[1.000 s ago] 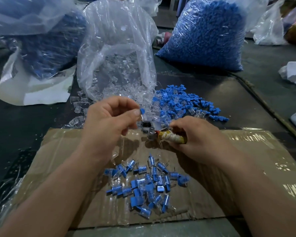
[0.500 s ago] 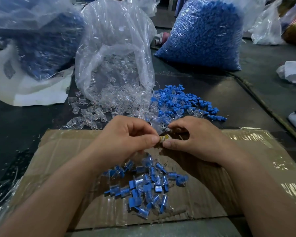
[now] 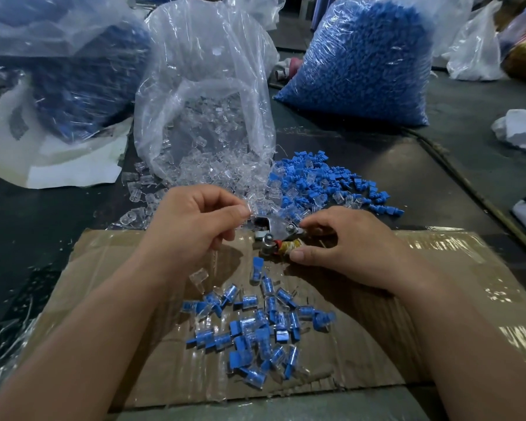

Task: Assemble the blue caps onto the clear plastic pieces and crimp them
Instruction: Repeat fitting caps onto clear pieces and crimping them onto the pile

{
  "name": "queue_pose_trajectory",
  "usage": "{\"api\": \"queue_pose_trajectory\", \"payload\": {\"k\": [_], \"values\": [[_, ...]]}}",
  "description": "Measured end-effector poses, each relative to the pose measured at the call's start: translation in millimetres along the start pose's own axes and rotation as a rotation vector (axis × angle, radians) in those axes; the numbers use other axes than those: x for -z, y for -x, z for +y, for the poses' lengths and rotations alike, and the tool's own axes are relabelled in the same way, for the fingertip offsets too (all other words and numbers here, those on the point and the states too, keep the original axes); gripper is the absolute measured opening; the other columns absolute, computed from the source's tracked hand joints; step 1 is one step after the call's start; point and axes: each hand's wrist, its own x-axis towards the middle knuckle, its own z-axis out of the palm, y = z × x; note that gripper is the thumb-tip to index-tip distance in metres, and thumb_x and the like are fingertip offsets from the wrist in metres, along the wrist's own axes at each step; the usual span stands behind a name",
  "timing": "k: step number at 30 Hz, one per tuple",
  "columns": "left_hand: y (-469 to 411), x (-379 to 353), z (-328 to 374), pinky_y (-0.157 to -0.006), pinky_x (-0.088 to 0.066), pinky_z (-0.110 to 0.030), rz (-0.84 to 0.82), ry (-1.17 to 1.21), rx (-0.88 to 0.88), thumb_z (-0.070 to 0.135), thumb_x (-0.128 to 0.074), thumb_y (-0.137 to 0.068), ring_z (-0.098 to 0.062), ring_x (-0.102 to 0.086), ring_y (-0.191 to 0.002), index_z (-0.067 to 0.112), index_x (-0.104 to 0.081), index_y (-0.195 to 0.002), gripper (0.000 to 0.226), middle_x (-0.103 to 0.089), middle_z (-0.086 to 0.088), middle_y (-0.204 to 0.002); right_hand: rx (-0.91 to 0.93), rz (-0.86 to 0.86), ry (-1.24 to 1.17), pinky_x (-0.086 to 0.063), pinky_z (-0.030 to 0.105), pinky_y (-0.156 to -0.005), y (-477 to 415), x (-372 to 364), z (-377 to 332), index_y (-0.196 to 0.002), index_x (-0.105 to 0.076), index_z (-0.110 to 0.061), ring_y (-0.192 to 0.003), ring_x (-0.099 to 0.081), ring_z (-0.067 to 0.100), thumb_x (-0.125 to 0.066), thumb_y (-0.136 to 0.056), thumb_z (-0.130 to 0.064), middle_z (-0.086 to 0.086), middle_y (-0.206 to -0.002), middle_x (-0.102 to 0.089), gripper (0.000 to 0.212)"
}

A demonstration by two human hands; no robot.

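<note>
Clear piece seemingly in left hand, crimper in right hand

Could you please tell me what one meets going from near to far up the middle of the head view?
Pile of capped pieces → crimping tool → bag of clear pieces.

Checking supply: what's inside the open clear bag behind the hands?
Loose clear plastic pieces fill the lower part of the clear bag and spill from its mouth onto the table. The upper part shows only crinkled film. Whatever lies beneath the pile is covered.
</note>
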Motion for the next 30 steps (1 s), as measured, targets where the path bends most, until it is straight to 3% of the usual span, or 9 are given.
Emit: {"api": "queue_pose_trajectory", "payload": {"k": [2,4,6,8,11,16,19,26,30], "values": [[-2,-1,-3,-0.04,-0.037,-0.009,-0.018,-0.087,0.027,0.009,-0.066,-0.078,0.002,-0.048,-0.039,0.013,-0.067,-0.067,0.012,-0.059,0.007,-0.048,0.008,0.053,-0.019,-0.044,0.027,-0.076,-1,1,0,-0.102,-0.059,-0.035,-0.086,-0.05,0.001,-0.029,-0.056,-0.083,-0.021,-0.09,-0.052,0.072],[-2,-3,-6,-0.045,-0.042,-0.011,-0.02,-0.219,0.019,0.012,-0.068,-0.077,-0.001,-0.057,-0.046,0.016,-0.066,-0.067,0.011,-0.065,0.008,-0.055,0.003,0.161,-0.071,-0.042,0.021,-0.069,-1,1,0,-0.088,-0.06,-0.035,-0.078,-0.05,-0.004,-0.027,-0.061,-0.077,-0.023,-0.082,-0.054,0.06],[-2,-2,-7,-0.048,-0.045,-0.013,-0.016,-0.301,0.003,0.012,-0.07,-0.077,-0.004,-0.064,-0.054,0.017,-0.066,-0.069,0.01,-0.068,0.005,-0.061,-0.025,0.27,-0.116,-0.039,0.017,-0.064,-1,2,4,-0.078,-0.057,-0.036,-0.073,-0.05,-0.006,-0.043,-0.077,-0.063,-0.024,-0.076,-0.054,0.03],[-3,2,-5,-0.044,-0.043,-0.009,-0.019,-0.312,0.004,0.01,-0.07,-0.077,-0.001,-0.061,-0.047,0.013,-0.067,-0.071,0.008,-0.067,0.006,-0.057,-0.05,0.326,-0.116,-0.038,0.017,-0.062,-1,3,7,-0.076,-0.057,-0.035,-0.072,-0.051,-0.005,-0.053,-0.085,-0.047,-0.023,-0.074,-0.055,0.015],[-6,9,-5,-0.04,-0.039,-0.009,-0.04,-0.303,0.019,0.008,-0.069,-0.078,0.002,-0.054,-0.039,0.013,-0.067,-0.072,0.007,-0.065,0.008,-0.054,-0.075,0.337,-0.116,-0.038,0.023,-0.064,-2,1,11,-0.077,-0.058,-0.034,-0.072,-0.051,-0.003,-0.056,-0.087,-0.04,-0.022,-0.073,-0.055,0.012],[-10,16,-7,-0.045,-0.045,-0.012,-0.115,-0.355,0.064,0.013,-0.073,-0.074,-0.005,-0.059,-0.046,0.014,-0.068,-0.076,0.005,-0.067,0.004,-0.061,-0.07,0.305,-0.101,-0.04,0.024,-0.068,-4,-3,11,-0.076,-0.055,-0.036,-0.073,-0.051,-0.002,-0.056,-0.087,-0.04,-0.023,-0.073,-0.053,0.012],[-10,23,-6,-0.049,-0.046,-0.013,-0.228,-0.371,0.133,0.015,-0.077,-0.068,-0.008,-0.063,-0.052,0.019,-0.068,-0.081,0.016,-0.069,0.002,-0.067,-0.07,0.301,-0.093,-0.041,0.025,-0.069,-4,-3,12,-0.076,-0.053,-0.037,-0.072,-0.05,-0.002,-0.056,-0.087,-0.04,-0.023,-0.072,-0.052,0.012],[-4,34,2,-0.061,-0.05,-0.014,-0.447,-0.4,0.184,-0.003,-0.078,-0.063,-0.005,-0.063,-0.068,0.026,-0.067,-0.092,0.043,-0.07,0.011,-0.088,-0.062,0.295,-0.101,-0.039,0.024,-0.068,-4,-3,11,-0.076,-0.053,-0.037,-0.072,-0.05,-0.003,-0.056,-0.088,-0.039,-0.023,-0.072,-0.052,0.012],[-3,36,2,-0.064,-0.053,-0.019,-0.441,-0.426,0.197,-0.011,-0.076,-0.062,-0.012,-0.064,-0.077,0.022,-0.068,-0.088,0.043,-0.071,0.006,-0.086,-0.059,0.283,-0.085,-0.037,0.021,-0.065,-4,-3,10,-0.077,-0.053,-0.036,-0.071,-0.048,-0.005,-0.055,-0.088,-0.04,-0.024,-0.073,-0.051,0.012]]}}
